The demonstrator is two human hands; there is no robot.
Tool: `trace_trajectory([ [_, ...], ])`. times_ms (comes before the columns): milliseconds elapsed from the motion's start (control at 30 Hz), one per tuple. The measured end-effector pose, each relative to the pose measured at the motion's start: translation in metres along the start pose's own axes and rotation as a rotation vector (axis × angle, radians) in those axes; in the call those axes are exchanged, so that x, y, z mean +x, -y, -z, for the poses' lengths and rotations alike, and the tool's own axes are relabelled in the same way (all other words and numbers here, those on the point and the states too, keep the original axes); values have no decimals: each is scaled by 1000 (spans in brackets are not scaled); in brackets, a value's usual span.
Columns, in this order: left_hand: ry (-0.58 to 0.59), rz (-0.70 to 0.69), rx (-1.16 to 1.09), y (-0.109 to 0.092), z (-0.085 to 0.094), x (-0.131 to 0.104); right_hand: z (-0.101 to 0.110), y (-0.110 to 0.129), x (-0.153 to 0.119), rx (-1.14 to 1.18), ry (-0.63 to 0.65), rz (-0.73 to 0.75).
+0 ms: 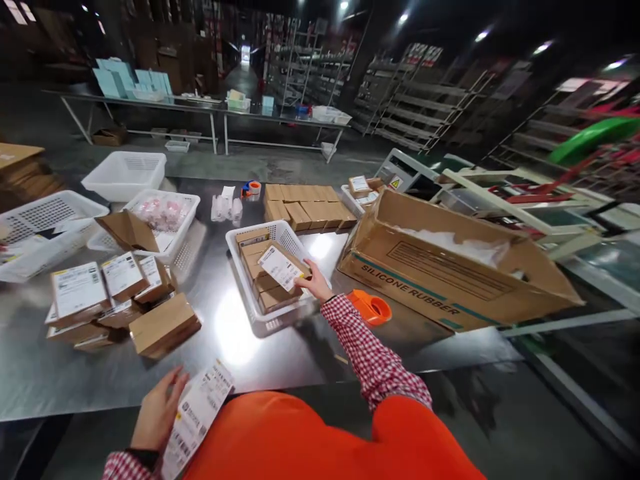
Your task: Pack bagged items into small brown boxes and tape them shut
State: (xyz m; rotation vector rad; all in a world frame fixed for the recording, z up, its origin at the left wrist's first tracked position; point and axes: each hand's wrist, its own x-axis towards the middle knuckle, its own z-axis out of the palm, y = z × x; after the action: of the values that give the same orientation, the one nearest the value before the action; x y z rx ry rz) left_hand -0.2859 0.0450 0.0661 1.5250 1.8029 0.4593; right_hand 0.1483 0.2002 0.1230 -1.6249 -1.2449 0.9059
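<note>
My right hand (314,283) reaches over the white basket (260,325), its fingers closed on the edge of a labelled box (281,267) on top of other brown boxes. Down at the table's front edge, my left hand (159,410) is beside a long strip of printed labels (197,417); its fingers are slightly curled, and whether they grip the strip is hidden. Several labelled boxes (79,290) are stacked on the left of the table, and a plain brown box (165,325) lies near them.
A large open carton (425,267) and an orange tape dispenser (370,307) sit at the right. Rows of small brown boxes (310,207) stand behind the basket. White baskets (125,175) are at the back left; metal frames (500,200) rise beyond the carton.
</note>
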Motion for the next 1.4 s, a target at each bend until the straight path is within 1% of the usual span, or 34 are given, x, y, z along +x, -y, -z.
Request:
trace_trajectory([
  [67, 51, 52, -59, 10, -2, -4, 21, -14, 13, -310, -221, 9],
  [100, 80, 84, -93, 14, -4, -8, 25, -22, 16, -442, -301, -10],
  [133, 117, 123, -128, 18, -8, -13, 26, -29, 17, -543, -349, -34],
  [167, 147, 166, -163, 20, -11, -18, 24, -37, 17, -616, -369, -51],
  [233, 203, 247, -247, 21, -18, -27, 15, -51, 14, -725, -323, -47],
  [333, 230, 300, -400, 12, -20, -39, 5, -67, 6, -884, -176, -11],
  [400, 201, 297, -484, -3, -13, -45, 5, -71, 3, -954, -106, 18],
  [433, 161, 291, -514, -12, -7, -47, 5, -70, 2, -962, -97, 45],
  [500, 73, 290, -543, -32, 5, -50, 1, -59, 2, -879, -100, 146],
  [533, 27, 272, -550, -41, 11, -51, -6, -49, 2, -779, -80, 217],
  [567, -1, 247, -544, -49, 16, -51, -17, -36, -1, -638, -25, 293],
  [600, -11, 222, -535, -55, 20, -51, -32, -22, -6, -473, 71, 366],
  [667, 5, 185, -510, -62, 23, -51, -71, 12, -25, -163, 354, 479],
  [700, 27, 175, -496, -63, 23, -52, -92, 29, -38, -62, 508, 522],
  [733, 49, 172, -478, -63, 22, -53, -114, 45, -51, -1, 654, 562],
  [767, 70, 171, -455, -61, 21, -54, -133, 58, -64, 25, 796, 588],
  [800, 88, 172, -420, -58, 20, -54, -151, 69, -75, 17, 912, 593],
  [833, 102, 168, -373, -55, 20, -55, -166, 77, -85, -8, 993, 589],
  [867, 102, 158, -323, -51, 20, -54, -178, 81, -93, -43, 1045, 589],
  [900, 78, 142, -279, -47, 22, -53, -187, 84, -100, -79, 1073, 603],
  [967, -14, 93, -239, -41, 28, -50, -198, 85, -112, -134, 1109, 693],
  [1033, -81, 44, -290, -38, 36, -44, -203, 87, -121, -175, 1127, 796],
  [1067, -81, 26, -335, -37, 41, -41, -206, 89, -124, -202, 1117, 814],
  [1100, -64, 12, -375, -38, 45, -38, -210, 91, -128, -233, 1090, 804],
  [1167, -48, 11, -404, -38, 52, -31, -220, 97, -134, -307, 1007, 726],
  [1200, -67, 19, -381, -37, 55, -27, -227, 100, -137, -338, 969, 678],
  [1267, -153, 45, -285, -32, 58, -20, -242, 104, -142, -351, 914, 597],
  [1333, -227, 54, -202, -19, 62, -15, -255, 102, -143, -303, 876, 549],
  [1400, -251, 27, -174, 3, 69, -10, -259, 97, -132, -234, 816, 507],
])
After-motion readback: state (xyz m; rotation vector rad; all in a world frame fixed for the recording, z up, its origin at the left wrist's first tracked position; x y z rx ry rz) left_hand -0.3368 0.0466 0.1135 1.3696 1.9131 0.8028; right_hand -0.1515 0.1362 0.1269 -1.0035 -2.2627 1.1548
